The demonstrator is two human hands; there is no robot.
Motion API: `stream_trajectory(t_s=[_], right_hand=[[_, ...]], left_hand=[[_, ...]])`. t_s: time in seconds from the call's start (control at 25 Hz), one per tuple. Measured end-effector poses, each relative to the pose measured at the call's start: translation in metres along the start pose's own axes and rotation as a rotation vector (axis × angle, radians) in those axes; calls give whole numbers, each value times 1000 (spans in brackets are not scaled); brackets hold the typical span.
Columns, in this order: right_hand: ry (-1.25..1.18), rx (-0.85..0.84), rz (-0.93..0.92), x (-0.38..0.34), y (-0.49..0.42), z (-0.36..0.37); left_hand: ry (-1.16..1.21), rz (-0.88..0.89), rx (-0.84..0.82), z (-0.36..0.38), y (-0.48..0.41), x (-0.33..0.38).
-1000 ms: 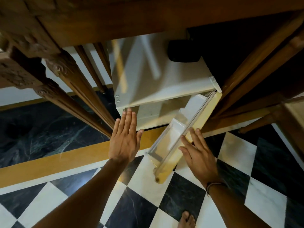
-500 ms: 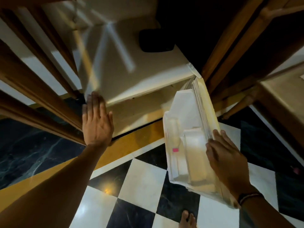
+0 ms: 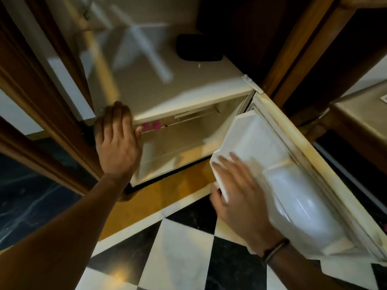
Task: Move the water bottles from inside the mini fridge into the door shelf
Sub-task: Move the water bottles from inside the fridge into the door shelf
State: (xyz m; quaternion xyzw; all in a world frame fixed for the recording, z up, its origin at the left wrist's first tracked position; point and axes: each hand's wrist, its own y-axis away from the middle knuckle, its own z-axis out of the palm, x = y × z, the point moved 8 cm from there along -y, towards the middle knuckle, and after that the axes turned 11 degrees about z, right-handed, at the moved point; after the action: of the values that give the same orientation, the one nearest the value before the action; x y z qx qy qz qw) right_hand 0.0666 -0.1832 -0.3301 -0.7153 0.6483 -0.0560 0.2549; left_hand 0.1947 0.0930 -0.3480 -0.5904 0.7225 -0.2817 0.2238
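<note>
the cream boxy mini fridge [image 3: 167, 88] stands open; left hand [image 3: 117, 143] flat, fingers spread on its top-left corner, right hand [image 3: 240, 195] fingers curled round the white moulded door shelf [image 3: 272, 155] edge; pink bottle caps [image 3: 150, 126] inside.

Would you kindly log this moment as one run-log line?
fridge door: open | left hand: on fridge top edge | right hand: gripping door liner | pink caps: inside | door shelf: empty

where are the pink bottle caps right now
In the head view, the pink caps sit at the upper left of the open fridge interior, just under its top edge, right beside the left hand.
</note>
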Motion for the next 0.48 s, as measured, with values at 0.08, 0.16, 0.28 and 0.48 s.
stream_trajectory(t_s=[0.08, 0.16, 0.28, 0.48], right_hand=[[77, -42, -67, -6, 9, 50], [242, -109, 16, 28, 9, 90], [399, -279, 271, 99, 5, 129], [597, -470, 240, 154, 13, 163]], left_hand=[[14, 15, 45, 3, 2, -2], [13, 51, 76, 3, 1, -3], [17, 105, 165, 3, 0, -6], [-8, 153, 220, 13, 1, -5]])
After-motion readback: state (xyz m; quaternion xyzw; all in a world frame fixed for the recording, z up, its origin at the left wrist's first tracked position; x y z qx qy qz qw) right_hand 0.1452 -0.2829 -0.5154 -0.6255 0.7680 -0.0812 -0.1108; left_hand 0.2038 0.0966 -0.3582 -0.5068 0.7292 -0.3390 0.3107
